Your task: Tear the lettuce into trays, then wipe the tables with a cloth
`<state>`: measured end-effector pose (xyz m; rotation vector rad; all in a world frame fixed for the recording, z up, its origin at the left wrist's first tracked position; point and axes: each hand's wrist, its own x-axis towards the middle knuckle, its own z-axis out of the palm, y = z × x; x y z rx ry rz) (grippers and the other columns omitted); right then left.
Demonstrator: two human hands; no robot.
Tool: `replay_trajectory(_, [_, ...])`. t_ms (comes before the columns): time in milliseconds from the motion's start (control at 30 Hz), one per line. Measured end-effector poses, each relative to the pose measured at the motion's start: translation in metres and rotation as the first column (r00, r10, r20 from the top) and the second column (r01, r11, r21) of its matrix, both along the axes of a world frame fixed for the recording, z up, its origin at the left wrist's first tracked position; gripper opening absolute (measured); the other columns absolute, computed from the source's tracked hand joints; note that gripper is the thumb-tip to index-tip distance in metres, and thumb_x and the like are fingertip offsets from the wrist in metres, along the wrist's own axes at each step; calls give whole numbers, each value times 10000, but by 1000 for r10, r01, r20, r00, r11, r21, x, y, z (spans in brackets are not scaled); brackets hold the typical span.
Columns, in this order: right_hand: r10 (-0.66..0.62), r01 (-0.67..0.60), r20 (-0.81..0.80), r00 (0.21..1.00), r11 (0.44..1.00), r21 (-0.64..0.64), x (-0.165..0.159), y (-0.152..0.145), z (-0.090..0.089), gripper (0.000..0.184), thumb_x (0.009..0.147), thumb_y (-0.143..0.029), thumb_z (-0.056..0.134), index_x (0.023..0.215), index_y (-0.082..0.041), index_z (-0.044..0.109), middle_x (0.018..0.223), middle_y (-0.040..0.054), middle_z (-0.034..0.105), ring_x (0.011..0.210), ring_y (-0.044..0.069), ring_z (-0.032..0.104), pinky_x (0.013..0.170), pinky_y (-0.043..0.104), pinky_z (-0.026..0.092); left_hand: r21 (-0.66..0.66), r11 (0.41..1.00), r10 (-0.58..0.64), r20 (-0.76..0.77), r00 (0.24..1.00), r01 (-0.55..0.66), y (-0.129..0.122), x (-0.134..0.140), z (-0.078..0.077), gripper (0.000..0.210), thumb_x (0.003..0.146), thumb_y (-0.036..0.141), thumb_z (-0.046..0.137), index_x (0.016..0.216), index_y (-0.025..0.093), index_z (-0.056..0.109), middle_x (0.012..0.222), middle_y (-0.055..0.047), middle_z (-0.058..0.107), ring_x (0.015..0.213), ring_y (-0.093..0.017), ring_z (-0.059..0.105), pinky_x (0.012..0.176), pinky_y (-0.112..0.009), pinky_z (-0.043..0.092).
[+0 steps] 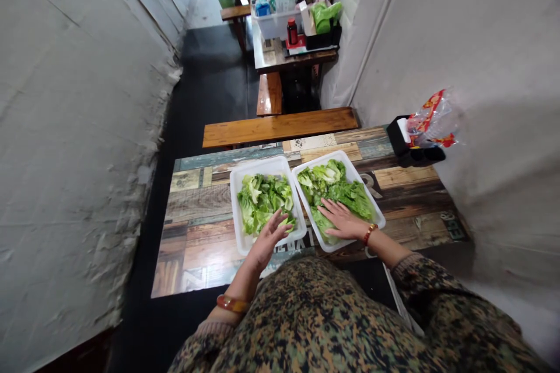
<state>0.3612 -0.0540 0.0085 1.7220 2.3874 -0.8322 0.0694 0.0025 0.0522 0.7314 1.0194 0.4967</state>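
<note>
Two white plastic trays stand side by side on the wood-patterned table. Torn lettuce leaves point(261, 195) lie in the left tray point(235, 210), and more lettuce point(353, 197) fills much of the right tray point(380, 218). Over the near edge of the left tray hovers my left hand point(268, 240), its fingers apart and nothing in it. My right hand point(343, 220) lies flat, fingers spread, on the leaves in the right tray. Whether the left fingertips touch any leaf I cannot tell.
A black holder point(400, 143) with a red-printed clear bag point(431, 119) stands at the table's right, against the wall. Beyond the table point(210, 201) is a wooden bench point(280, 126). Farther back, another table point(273, 59) bears a white bin point(277, 24) and a dark red-capped bottle point(292, 31).
</note>
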Motion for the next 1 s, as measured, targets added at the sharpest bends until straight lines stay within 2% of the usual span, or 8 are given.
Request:
replay_trajectory(133, [-24, 11, 107, 994, 993, 116, -11, -3, -11, 846, 792, -407, 670, 1498, -199, 252, 1586, 132, 143, 1451, 304, 156, 1166, 474, 144, -6, 1000, 3, -5, 1000, -3, 2, 1, 0, 774, 750, 449, 722, 1424, 266, 388, 1475, -161, 420, 1189, -302, 566, 994, -441, 406])
replay_trajectory(300, [-118, 78, 176, 977, 972, 221, -25, -8, -25, 893, 736, -365, 723, 1485, -166, 280, 1577, 164, 152, 1442, 330, 177, 1159, 498, 152, 1, 1000, 7, 14, 1000, -7, 3, 1, -1, 759, 761, 449, 714, 1423, 271, 388, 1472, -158, 424, 1178, -292, 575, 985, -423, 414])
replay_trajectory(400, [-114, 75, 167, 979, 971, 225, -26, -10, -20, 942, 725, -412, 732, 1495, -165, 250, 1580, 166, 136, 1446, 328, 159, 1159, 494, 152, 1, 1000, 14, 15, 1000, -14, 2, -1, -2, 759, 759, 444, 718, 1422, 274, 391, 1474, -160, 421, 1182, -295, 573, 990, -431, 412])
replay_trajectory(533, [-116, 84, 141, 983, 973, 213, -25, -9, 1, 1031, 667, -466, 770, 1503, -200, 227, 1590, 154, 95, 1450, 349, 120, 1159, 520, 117, 0, 999, 39, 15, 999, -39, -1, -3, -5, 738, 759, 439, 719, 1413, 287, 411, 1459, -156, 442, 1163, -288, 585, 991, -444, 412])
replay_trajectory(667, [-75, 43, 119, 990, 966, 254, -26, -9, 8, 961, 721, -416, 727, 1508, -236, 205, 1600, 113, 58, 1461, 334, 61, 1166, 529, 69, -11, 999, 43, 2, 999, -43, -7, -5, -16, 760, 728, 435, 749, 1401, 285, 431, 1442, -164, 462, 1117, -276, 607, 971, -442, 423])
replay_trajectory(767, [-7, -24, 130, 992, 970, 240, -27, -13, -9, 871, 764, -323, 673, 1504, -231, 224, 1594, 99, 123, 1461, 299, 103, 1172, 508, 82, -29, 998, 54, -8, 999, -54, -9, -7, -25, 807, 688, 461, 774, 1396, 276, 434, 1431, -174, 472, 1089, -273, 618, 941, -429, 440])
replay_trajectory(900, [-8, -25, 159, 987, 979, 204, -26, -18, -31, 816, 773, -287, 634, 1495, -216, 260, 1583, 97, 178, 1451, 293, 157, 1166, 501, 122, -49, 991, 122, -31, 992, -123, -8, -16, -29, 754, 697, 459, 767, 1360, 254, 472, 1400, -169, 502, 1041, -255, 638, 907, -406, 460])
replay_trajectory(1000, [14, -37, 129, 992, 983, 181, -23, -12, -20, 780, 791, -333, 615, 1487, -218, 282, 1576, 100, 209, 1442, 299, 188, 1155, 512, 162, -52, 969, 241, -39, 970, -243, -4, -31, -30, 676, 720, 444, 752, 1311, 230, 505, 1342, -161, 548, 980, -226, 657, 866, -369, 476])
